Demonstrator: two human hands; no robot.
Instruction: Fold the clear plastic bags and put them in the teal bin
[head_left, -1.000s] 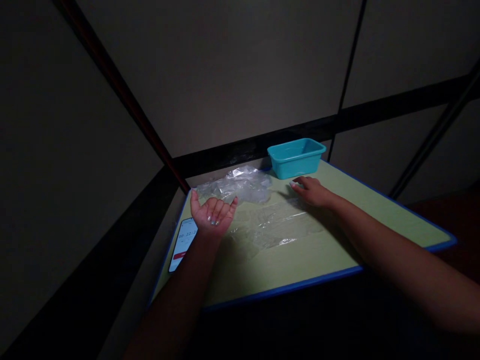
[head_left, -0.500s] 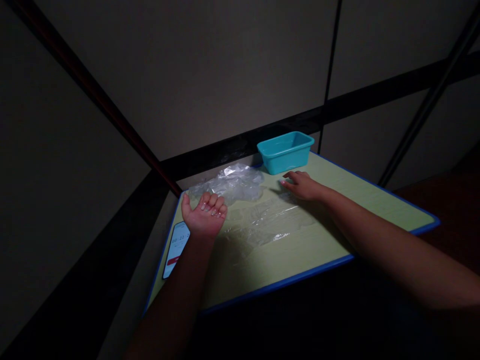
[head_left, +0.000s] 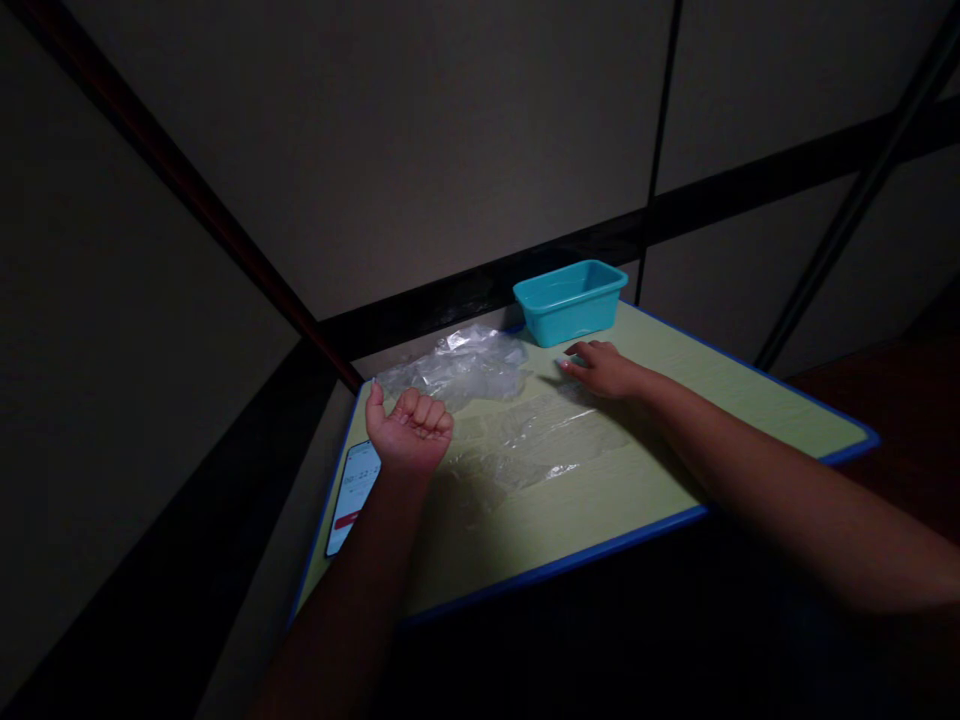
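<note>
My left hand point(head_left: 411, 428) is raised palm up over the left part of the table. Its fingers are curled into the palm, the thumb points up, and nothing shows in it. My right hand point(head_left: 600, 368) is palm down with fingers loosely stretched and the thumb apart, holding nothing. Under and beside it a clear plastic bag point(head_left: 536, 440) lies flat; whether the hand touches it I cannot tell. Behind my left hand lies a crumpled heap of clear plastic bags point(head_left: 480, 365). A turquoise plastic basin point(head_left: 574, 318) stands just beyond my right fingertips.
The pale yellow table point(head_left: 600, 510) has a blue edge and stands against a panelled wall point(head_left: 465, 150). A phone point(head_left: 352, 495) showing a timer lies at the left edge, partly behind my left forearm. The room is dim.
The fingers of my left hand have curled tighter into a fist, hiding the nails seen before. My right hand, the bags and the basin stay practically where they were.
</note>
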